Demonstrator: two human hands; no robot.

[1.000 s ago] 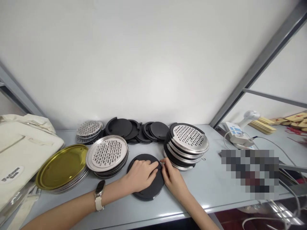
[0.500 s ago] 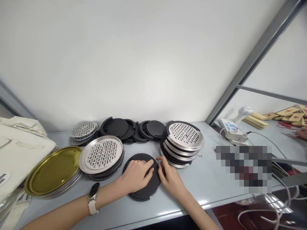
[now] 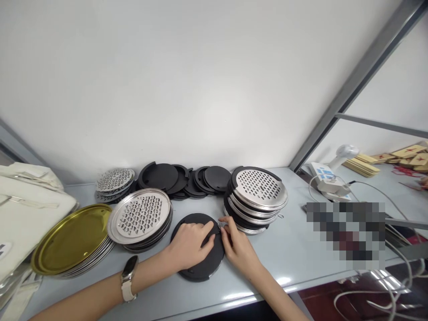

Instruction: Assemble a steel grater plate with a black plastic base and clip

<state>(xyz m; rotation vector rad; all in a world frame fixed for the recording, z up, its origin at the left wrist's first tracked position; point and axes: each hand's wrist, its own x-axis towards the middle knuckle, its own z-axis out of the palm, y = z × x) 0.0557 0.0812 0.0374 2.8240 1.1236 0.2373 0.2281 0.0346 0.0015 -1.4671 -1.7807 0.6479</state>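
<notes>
Black disc (image 3: 200, 263) lies flat on the grey table (image 3: 294, 254), near the front edge, between two stacks of perforated metal plates.

At the far left sits a white bag (image 3: 30, 223). Right of it is a stack of gold trays (image 3: 72, 238), and just beside that the left plate stack (image 3: 140, 216), silver on top with dark pieces beneath. Behind these, by the wall, are a smaller pile of perforated discs (image 3: 115, 179) and a row of loose black rings (image 3: 183, 178).

The left hand (image 3: 189, 244), with a watch (image 3: 129, 278) on its wrist, rests palm down on the disc, fingers together and reaching towards the disc's far right rim. The right hand (image 3: 239, 249) meets it there: its fingertips pinch something small and metallic at that rim, too small to make out. The fingertips of both hands almost touch.

Just right of the hands stands the right plate stack (image 3: 259, 196), silver plates alternating with black pieces, close to the disc's far right edge. Farther right a white device (image 3: 329, 180) with a cable sits on the next table, and beyond it lie yellow wooden pieces (image 3: 397, 158).
</notes>
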